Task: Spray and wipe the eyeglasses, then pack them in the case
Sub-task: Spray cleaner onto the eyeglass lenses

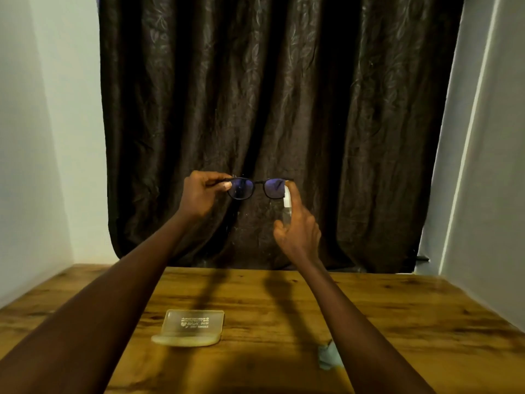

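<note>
From my remote seat I count one dark curtain [278,123], one wooden worktop [369,314], one translucent case [191,327] lying at seven o'clock, and one pale cloth [329,356] at five o'clock, half hidden by an arm. Raised above them, the left hand [199,194] clasps one pair of eyeglasses [257,188] by its temple, lenses extending toward three o'clock; the right hand [298,231] grasps one spray bottle [287,206], its nozzle beside the right lens.
</note>
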